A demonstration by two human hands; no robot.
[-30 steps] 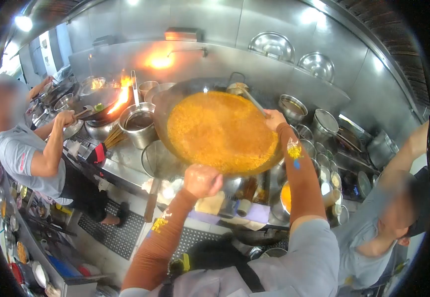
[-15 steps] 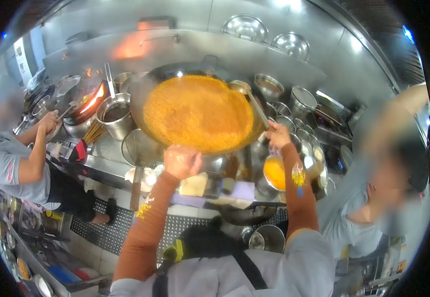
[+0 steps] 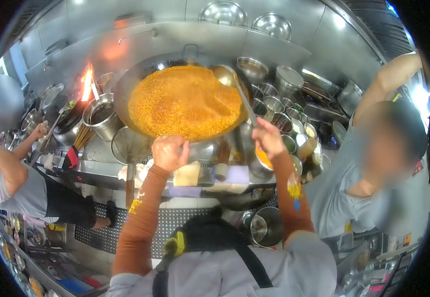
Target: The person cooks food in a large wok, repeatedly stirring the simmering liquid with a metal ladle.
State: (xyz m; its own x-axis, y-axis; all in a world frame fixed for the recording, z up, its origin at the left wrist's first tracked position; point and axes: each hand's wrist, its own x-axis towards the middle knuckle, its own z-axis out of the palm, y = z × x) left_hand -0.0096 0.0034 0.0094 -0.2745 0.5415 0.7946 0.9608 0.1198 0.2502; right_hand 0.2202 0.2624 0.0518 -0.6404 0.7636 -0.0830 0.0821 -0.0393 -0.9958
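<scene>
A large dark wok (image 3: 123, 109) holds a broad orange, grainy mixture (image 3: 182, 106) with loose liquid showing on its surface. My left hand (image 3: 170, 152) is closed in a fist at the wok's near edge; the part it grips is hidden beneath the fingers. In my right hand (image 3: 269, 140) is the long handle of a metal ladle (image 3: 224, 76). The ladle's bowl is at the wok's far right side, over the edge of the mixture. Below my right forearm, a bowl of orange liquid (image 3: 263, 157) is partly covered.
A round strainer (image 3: 126, 145) and a deep pot of dark liquid (image 3: 101, 114) stand left of the wok. Several metal containers (image 3: 274, 104) crowd the right. A co-worker (image 3: 12, 183) works beside flames (image 3: 87, 84) at left; another person (image 3: 363, 193) is close at right.
The view has shifted, moving the wok up and left in the picture. My right hand has come nearer me, and the ladle's bowl shows more fully. Flames at left rise higher.
</scene>
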